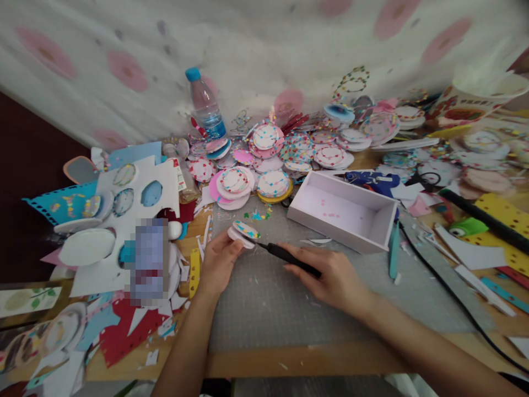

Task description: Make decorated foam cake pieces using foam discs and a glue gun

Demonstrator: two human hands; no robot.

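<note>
Between its thumb and fingers, my left hand [219,260] grips a small round white craft piece [244,234], tilted, with blue, yellow and green bits on its upper layer. My right hand [330,273] is closed around a slim black tool [291,258]. The tool's narrow tip meets the right edge of the craft piece; whether it is a blade or tweezers I cannot tell. Both hands are above a grey cutting mat [264,314]. Loose coloured bits [260,214] lie on the mat just beyond the piece.
A white open box [343,212] holds a few pink bits. Behind are piled decorated paper discs [268,182] and a water bottle [206,105]. At right lie a blue glue gun [372,181], a teal tool [394,253] and a black cable [446,300]. Paper scraps [136,325] crowd the left.
</note>
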